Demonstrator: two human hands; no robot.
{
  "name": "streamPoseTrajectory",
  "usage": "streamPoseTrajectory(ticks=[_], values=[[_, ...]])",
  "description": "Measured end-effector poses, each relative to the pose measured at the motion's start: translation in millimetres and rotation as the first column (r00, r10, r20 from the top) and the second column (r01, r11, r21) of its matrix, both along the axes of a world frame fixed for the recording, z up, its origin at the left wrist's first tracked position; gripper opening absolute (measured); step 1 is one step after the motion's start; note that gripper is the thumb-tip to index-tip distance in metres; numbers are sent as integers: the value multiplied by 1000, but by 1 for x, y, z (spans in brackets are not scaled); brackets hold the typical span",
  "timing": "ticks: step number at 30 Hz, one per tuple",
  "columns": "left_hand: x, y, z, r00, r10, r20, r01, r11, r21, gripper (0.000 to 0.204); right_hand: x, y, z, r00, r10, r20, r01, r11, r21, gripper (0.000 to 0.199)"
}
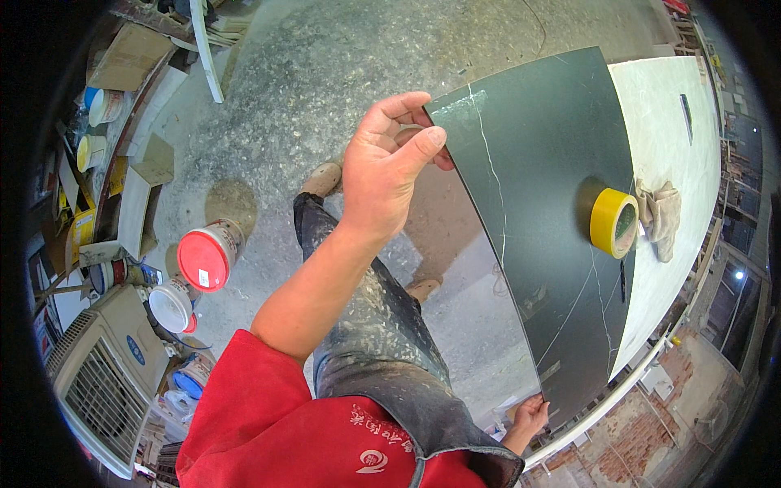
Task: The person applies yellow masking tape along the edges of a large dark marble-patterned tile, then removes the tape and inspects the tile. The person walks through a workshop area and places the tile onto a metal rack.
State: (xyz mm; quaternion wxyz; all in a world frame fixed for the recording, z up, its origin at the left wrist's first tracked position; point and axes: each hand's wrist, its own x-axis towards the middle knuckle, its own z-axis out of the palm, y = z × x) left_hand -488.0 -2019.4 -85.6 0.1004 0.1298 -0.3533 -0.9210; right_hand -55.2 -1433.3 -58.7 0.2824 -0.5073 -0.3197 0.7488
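A dark slab (541, 187) with white veins lies over a larger white board (663, 89). My left hand (386, 159) is closed at the slab's far left corner, thumb and fingers at its edge. Glossy clear tape (464, 107) sticks to the surface beside that corner. Lower down the same edge, my right hand (530, 419) has its fingers pressed to the slab; part of this hand is hidden. A yellow tape roll (610, 224) stands on the slab. Next to it, a crumpled grey glove (663, 215) rests on the white board.
On the floor at left stand a red-lidded bucket (205, 259) and a white-lidded bucket (172, 305). An air cooler (110, 370) is at lower left. Cardboard boxes (134, 58) and scraps line the left side. A thin dark tool (686, 118) lies on the white board.
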Motion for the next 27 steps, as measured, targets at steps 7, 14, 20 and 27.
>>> streamPoseTrajectory(ticks=[7,14,20,27], values=[[0,0,4,1000,19,11,-20,999,26,36,6,4,-1,998,56,-22,-57,998,-26,27],[0,1,5,999,31,19,-32,999,24,36,4,7,1,1000,29,-3,-29,999,-33,28],[1,2,7,999,42,33,-42,999,3,36,0,0,3,999,49,-3,-49,999,-8,27],[2,2,5,999,30,45,-28,999,-26,39,-10,-13,8,995,96,-16,-96,995,7,24]])
